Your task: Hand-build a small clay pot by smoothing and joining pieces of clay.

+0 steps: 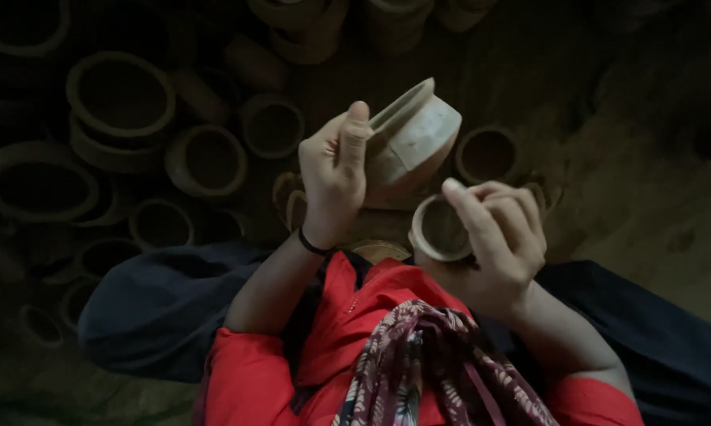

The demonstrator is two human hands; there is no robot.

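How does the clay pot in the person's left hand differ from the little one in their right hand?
The clay pot in the left hand is clearly larger than the small pot in the right hand. The clay pot is tilted on its side, mouth to the upper left; the small pot's mouth faces up at the camera. Both are pale, unglazed and round-mouthed.

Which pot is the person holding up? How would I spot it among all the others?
Start at the person's red top at the bottom and follow the arm with the black wristband up to the left hand. That hand grips a pale clay pot, tilted on its side in the air. The other pots sit dark on the ground; this one is lifted and lighter.
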